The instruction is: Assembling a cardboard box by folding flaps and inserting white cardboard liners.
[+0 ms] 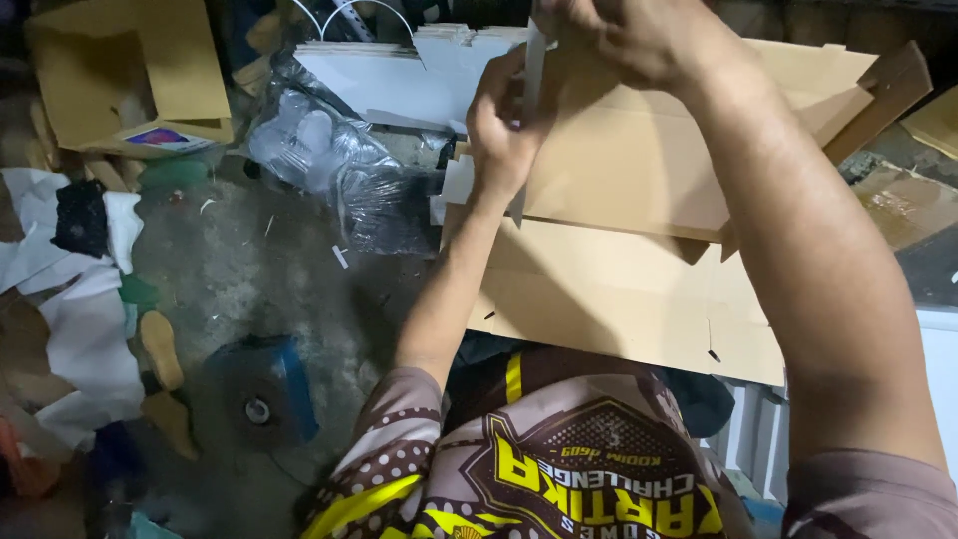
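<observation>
A large flat brown cardboard sheet (619, 289) with slots and flaps lies across my lap, its far part folded up. My left hand (504, 135) grips the left edge of the raised fold, fingers closed on the cardboard next to a thin pale strip (534, 70) standing upright. Higher up, my right hand (624, 35) is closed on the top of that same strip and the cardboard's upper edge. The fingertips of both hands are partly hidden behind the cardboard.
A stack of white card pieces (399, 75) lies beyond the sheet. Crumpled clear plastic bags (339, 165) sit on the grey concrete floor (249, 269). An open brown box (140, 80) is at top left, white scraps (85, 329) at left, a blue round object (264, 389) near my knee.
</observation>
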